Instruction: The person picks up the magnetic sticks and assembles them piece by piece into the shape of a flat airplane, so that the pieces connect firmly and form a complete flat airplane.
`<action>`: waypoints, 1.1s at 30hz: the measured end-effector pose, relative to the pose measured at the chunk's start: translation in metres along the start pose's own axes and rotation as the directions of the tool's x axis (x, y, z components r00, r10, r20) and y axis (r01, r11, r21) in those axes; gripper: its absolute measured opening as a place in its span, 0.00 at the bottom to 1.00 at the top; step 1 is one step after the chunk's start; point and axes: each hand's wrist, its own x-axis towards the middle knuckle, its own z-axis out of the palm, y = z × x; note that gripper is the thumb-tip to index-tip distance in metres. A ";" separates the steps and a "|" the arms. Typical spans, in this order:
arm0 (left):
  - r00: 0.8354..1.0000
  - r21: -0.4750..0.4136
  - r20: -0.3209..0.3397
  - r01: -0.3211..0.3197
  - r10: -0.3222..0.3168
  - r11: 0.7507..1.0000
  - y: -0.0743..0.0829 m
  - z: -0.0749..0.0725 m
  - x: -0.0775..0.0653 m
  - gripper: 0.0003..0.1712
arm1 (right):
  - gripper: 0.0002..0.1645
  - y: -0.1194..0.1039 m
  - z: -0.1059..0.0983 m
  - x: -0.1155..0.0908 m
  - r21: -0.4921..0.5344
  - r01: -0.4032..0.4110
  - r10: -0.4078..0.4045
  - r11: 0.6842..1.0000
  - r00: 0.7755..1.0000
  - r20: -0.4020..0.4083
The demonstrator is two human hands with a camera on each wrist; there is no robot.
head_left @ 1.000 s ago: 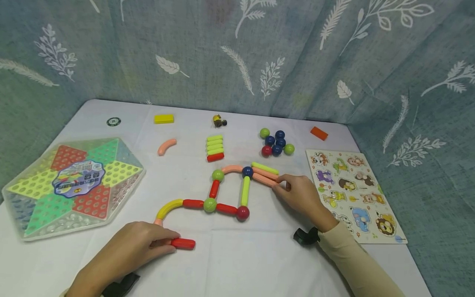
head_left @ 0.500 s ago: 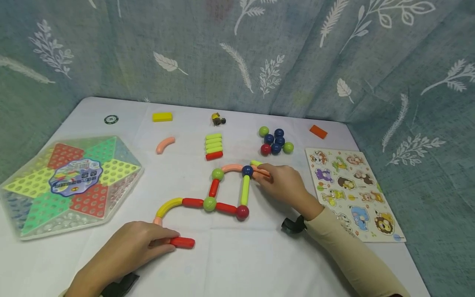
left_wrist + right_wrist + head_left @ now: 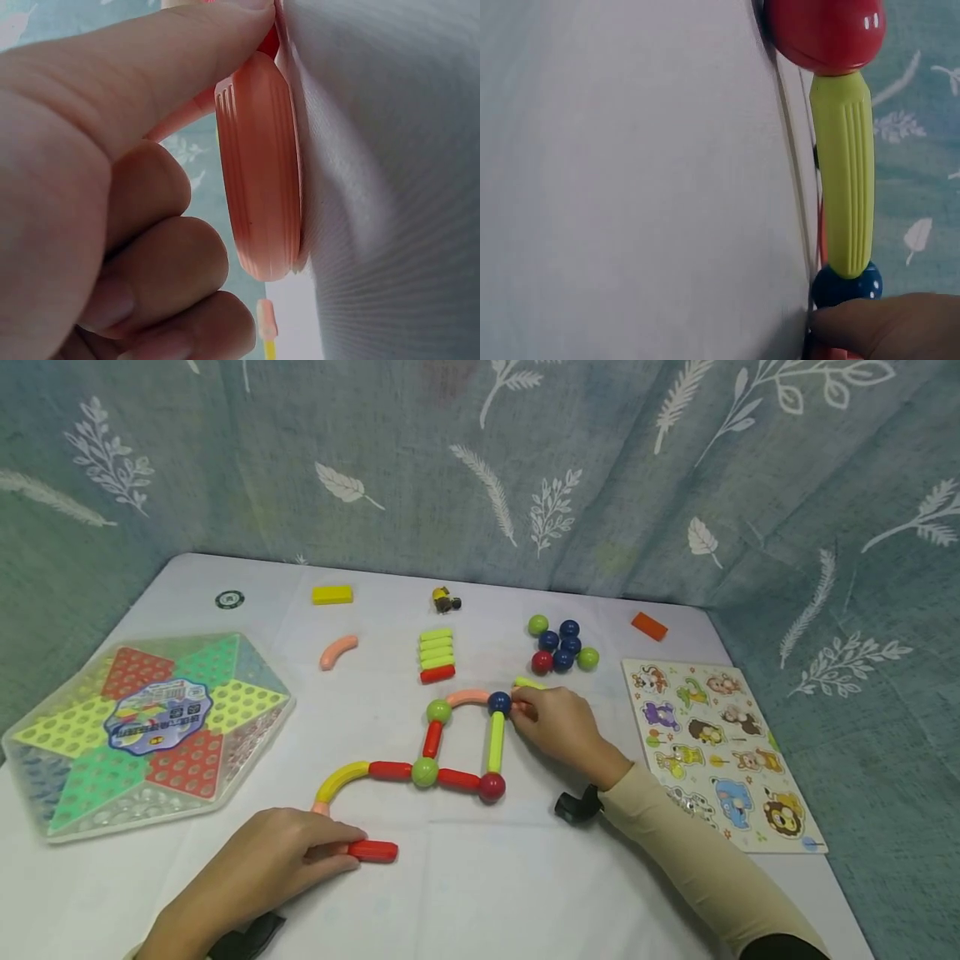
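My left hand (image 3: 270,860) pinches a red magnetic stick (image 3: 374,851) flat on the table. In the left wrist view a salmon curved stick (image 3: 259,172) sits end to end with it, under the palm. My right hand (image 3: 570,731) pinches a salmon stick (image 3: 831,353) beside a dark blue ball (image 3: 499,702); the hand hides most of this stick. From that ball a lime stick (image 3: 496,742) runs to a red ball (image 3: 492,787). Red sticks, lime balls and a salmon curved stick complete a loop, with a yellow curved stick (image 3: 339,781) leading off left.
Another lime stick (image 3: 529,682) lies just beyond my right hand. Loose balls (image 3: 562,660) cluster behind, near a row of short sticks (image 3: 437,655). A star-patterned marble board (image 3: 157,735) lies left, an animal puzzle board (image 3: 720,752) right.
My right hand has moved left along the salmon sticks to the dark blue ball, covering more of them. The left hand stays on the red stick.
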 end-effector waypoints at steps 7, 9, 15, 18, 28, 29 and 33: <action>1.000 -0.011 -0.013 -0.003 0.003 1.000 -0.001 0.002 -0.001 0.12 | 0.24 0.012 -0.008 -0.001 0.005 -0.018 0.018 1.000 0.999 -0.037; 1.000 -0.005 -0.013 0.000 -0.001 1.000 -0.001 0.002 -0.001 0.12 | 0.23 0.017 -0.014 0.001 0.012 -0.039 0.039 0.999 0.998 -0.051; 1.000 0.006 -0.008 0.016 -0.016 1.000 -0.001 0.001 -0.001 0.12 | 0.18 0.046 -0.031 0.028 0.067 -0.123 0.122 0.990 0.992 0.018; 1.000 0.007 -0.011 0.015 -0.015 1.000 -0.001 0.001 -0.002 0.12 | 0.20 0.056 -0.033 0.042 0.069 -0.147 0.142 0.987 0.987 0.072; 1.000 -0.014 -0.015 -0.014 0.014 1.000 -0.003 -0.001 -0.004 0.13 | 0.29 0.063 -0.028 0.056 0.010 -0.173 0.169 0.985 0.973 0.156; 1.000 -0.015 -0.016 -0.018 0.018 1.000 -0.003 -0.001 -0.004 0.13 | 0.29 0.063 -0.027 0.056 0.010 -0.171 0.167 0.985 0.975 0.149; 1.000 -0.018 -0.007 -0.025 0.024 1.000 -0.004 -0.002 -0.005 0.12 | 0.30 0.057 -0.027 0.049 0.031 -0.153 0.150 0.988 0.986 0.075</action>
